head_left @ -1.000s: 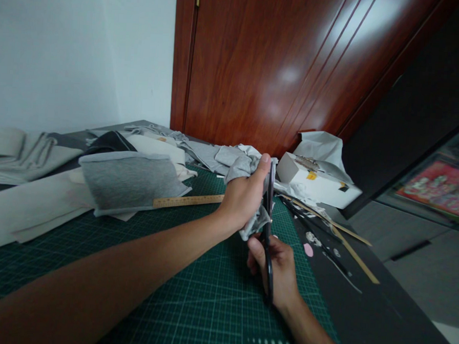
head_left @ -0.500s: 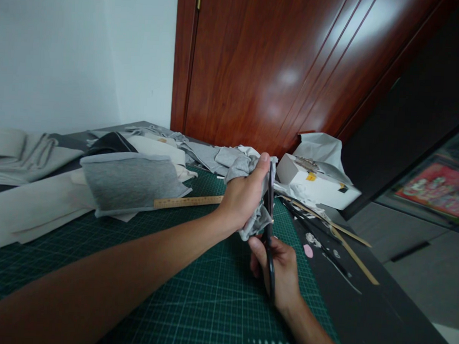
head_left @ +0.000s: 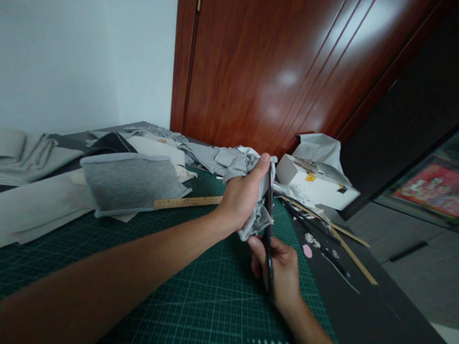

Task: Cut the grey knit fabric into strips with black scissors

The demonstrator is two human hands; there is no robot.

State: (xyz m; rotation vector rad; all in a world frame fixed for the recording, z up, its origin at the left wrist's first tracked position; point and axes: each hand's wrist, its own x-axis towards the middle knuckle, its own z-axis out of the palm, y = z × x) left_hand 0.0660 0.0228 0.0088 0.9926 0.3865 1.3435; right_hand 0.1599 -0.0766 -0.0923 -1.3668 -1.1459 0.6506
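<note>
My left hand (head_left: 242,196) is closed round a bunched piece of grey fabric (head_left: 256,223), thumb pointing up along its far edge. Just below it, my right hand (head_left: 282,269) grips the black handles of a pair of scissors (head_left: 268,230). The scissors point away from me, their blades lying along the right side of the fabric; whether the blades are apart is hard to tell. Both hands are above a green cutting mat (head_left: 192,298). A wooden ruler (head_left: 187,202) lies on the mat, left of my left wrist, partly under a flat grey fabric piece (head_left: 131,182).
Pale paper or fabric sheets (head_left: 39,205) and folded cloth (head_left: 30,159) lie on the left. At the back right stands a white box (head_left: 317,184). Wooden strips (head_left: 354,255), black tools and a pink piece (head_left: 307,251) lie on the dark table to the right.
Almost nothing differs. Both hands, the fabric and the scissors stay in nearly the same place, with only a very slight shift of the view.
</note>
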